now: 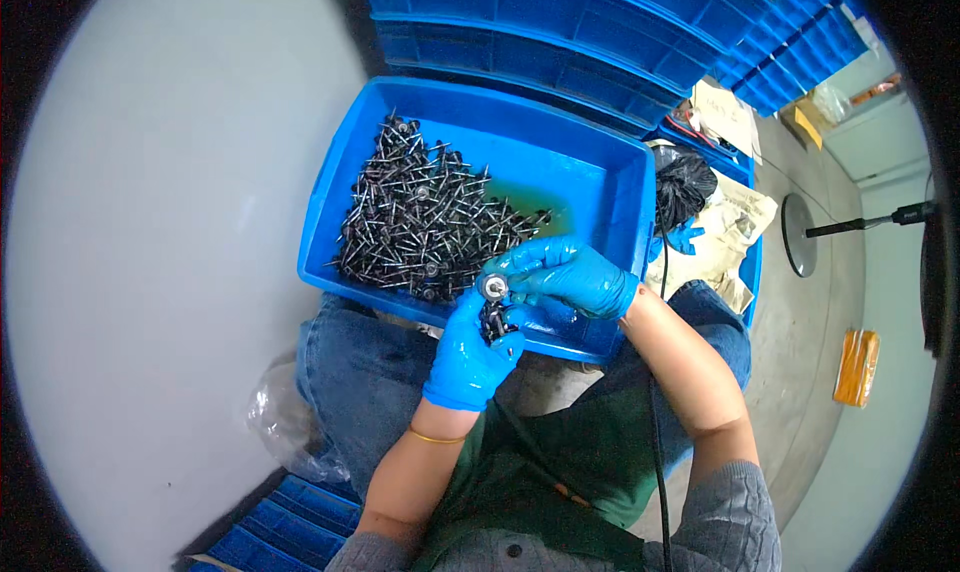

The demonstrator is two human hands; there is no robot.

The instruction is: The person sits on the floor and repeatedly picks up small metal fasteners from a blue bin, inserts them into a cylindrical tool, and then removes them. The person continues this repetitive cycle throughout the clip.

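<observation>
My left hand [466,364], in a wet blue glove, is closed round a small cluster of dark metal shaft parts [496,322]. My right hand [580,275], gloved alike, pinches a part with a round silver-and-black head [493,288] just above that cluster, by my left fingertips. Both hands are over the near side of a blue plastic bin [338,152]. Inside the bin, a heap of similar parts with thin shiny shafts and dark round heads [420,212] fills the left and middle. Greenish-brown liquid [535,204] wets the bin floor beside the heap.
Stacked blue crates [520,57] rise behind the bin, and a pale wall [180,222] stands at left. To the right are a black bag [685,187], a cream cloth [735,237] and a round stand base [797,234]. A black cord [658,442] hangs in front of me.
</observation>
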